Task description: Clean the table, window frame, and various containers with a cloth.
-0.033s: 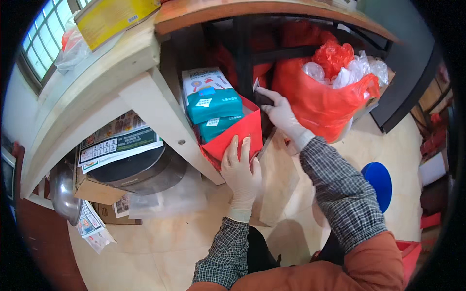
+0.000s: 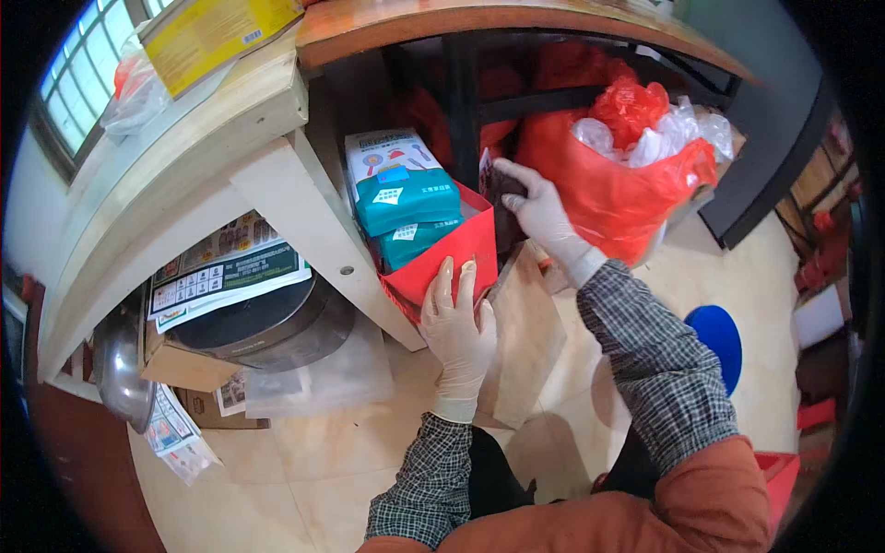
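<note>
My gloved left hand [image 2: 458,327] lies with fingers stretched against the front of a red paper bag [image 2: 468,247]. Inside the bag are teal-and-white soft packs [image 2: 406,194], one on top of the other. To the right of the bag, my gloved right hand [image 2: 544,217] pinches the edge of a dark, flat item [image 2: 503,221] between thumb and fingers. The item stands upright beside the bag, and its lower part is partly hidden.
A red plastic bag [image 2: 590,198] of crumpled bags stands right of my right hand. A black table leg [image 2: 461,101] rises behind. On the left is a cream wooden frame [image 2: 304,198] over a dark round pan [image 2: 249,323]. A blue disc [image 2: 716,350] is at right.
My right hand has shifted slightly to the right, and more of the dark flat item shows beside the red paper bag. My left hand stays in place.
</note>
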`<state>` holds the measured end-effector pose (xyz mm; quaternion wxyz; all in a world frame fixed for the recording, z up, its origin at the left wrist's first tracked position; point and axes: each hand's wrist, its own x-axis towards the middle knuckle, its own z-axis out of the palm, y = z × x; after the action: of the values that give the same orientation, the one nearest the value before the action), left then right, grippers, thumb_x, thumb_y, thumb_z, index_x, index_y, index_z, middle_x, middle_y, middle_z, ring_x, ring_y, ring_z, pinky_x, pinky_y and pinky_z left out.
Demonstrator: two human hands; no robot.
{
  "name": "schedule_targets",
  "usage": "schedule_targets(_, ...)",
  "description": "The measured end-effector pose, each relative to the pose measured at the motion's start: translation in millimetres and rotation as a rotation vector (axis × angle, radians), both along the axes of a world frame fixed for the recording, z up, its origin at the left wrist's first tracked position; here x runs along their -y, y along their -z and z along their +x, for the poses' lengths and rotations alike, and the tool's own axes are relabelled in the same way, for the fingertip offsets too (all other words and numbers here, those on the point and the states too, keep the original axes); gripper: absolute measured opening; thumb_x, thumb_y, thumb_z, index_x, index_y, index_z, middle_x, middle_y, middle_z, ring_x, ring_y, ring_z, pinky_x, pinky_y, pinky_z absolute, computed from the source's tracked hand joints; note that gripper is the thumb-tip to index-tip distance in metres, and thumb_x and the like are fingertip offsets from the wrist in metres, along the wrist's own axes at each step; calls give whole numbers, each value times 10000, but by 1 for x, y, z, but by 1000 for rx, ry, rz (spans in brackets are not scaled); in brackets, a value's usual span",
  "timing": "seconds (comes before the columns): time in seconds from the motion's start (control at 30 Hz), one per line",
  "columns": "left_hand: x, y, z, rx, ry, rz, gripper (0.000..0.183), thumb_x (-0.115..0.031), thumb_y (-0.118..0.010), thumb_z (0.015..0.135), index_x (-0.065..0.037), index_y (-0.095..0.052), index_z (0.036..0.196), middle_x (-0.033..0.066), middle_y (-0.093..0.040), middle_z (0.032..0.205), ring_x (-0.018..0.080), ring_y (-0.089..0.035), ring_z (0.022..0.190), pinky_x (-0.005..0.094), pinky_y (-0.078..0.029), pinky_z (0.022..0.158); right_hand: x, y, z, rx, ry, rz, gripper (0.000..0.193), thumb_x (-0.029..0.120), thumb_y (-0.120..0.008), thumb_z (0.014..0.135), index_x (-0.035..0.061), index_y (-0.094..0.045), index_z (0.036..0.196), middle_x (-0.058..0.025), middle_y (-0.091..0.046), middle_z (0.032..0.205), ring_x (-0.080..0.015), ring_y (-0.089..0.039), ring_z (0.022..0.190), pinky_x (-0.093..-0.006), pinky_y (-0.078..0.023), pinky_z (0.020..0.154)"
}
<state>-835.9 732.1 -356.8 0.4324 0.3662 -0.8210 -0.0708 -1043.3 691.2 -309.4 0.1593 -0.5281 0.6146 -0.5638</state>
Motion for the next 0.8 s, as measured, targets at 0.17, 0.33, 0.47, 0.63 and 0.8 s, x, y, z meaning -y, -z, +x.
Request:
schedule_targets(0.17, -20, -33, 12, -76, 116, 154, 591, -25, -603, 736, -67, -477, 1312, 183, -433, 1345, 373, -423, 1201, 467, -327, 1020, -24, -90, 4, -120, 194, -298, 502, -67, -568, 756, 23, -529, 1248, -152, -565, 1218, -240, -544, 1138, -318, -406, 991)
schedule_targets(0.33, -22, -69, -2, -294, 394, 133, 551, 33, -553, 747, 9, -467, 1291, 194, -460, 1310, 335, -435, 1215, 424, -322, 1037, 31, -119, -31, -648, 287, -407, 424, 75, -581, 775, 78, -584, 1198, -171, -574, 1190, -345, -526, 1109, -384, -397, 1000)
schedule_targets(0.47, -3, -98, 15, -375, 366, -12, 480, 48, -509, 771, 31, -488, 1250, 191, -493, 1253, 322, -456, 1196, 416, -352, 1022, 33, -134, -35, -862, 157, -80, 435, 1, -565, 753, 80, -608, 1179, -176, -606, 1166, -347, -547, 1111, -372, -409, 992)
schedule_targets(0.63, 13, -130, 66, -408, 97, -348, 433, -14, -547, 761, -2, -548, 1194, 172, -496, 1196, 352, -479, 1118, 455, -398, 954, 53, -171, -74, -520, -19, -71, 477, 145, -642, 798, 61, -555, 1259, -163, -585, 1240, -275, -544, 1155, -323, -395, 1001)
schedule_targets(0.8, 59, -106, 78, -235, -216, -441, 471, -36, -571, 779, -18, -504, 1244, 156, -416, 1289, 366, -382, 1211, 469, -328, 1012, 113, -152, -68, -169, -169, 105, 455, 170, -655, 808, 22, -573, 1231, -152, -596, 1221, -248, -521, 1165, -305, -357, 1022)
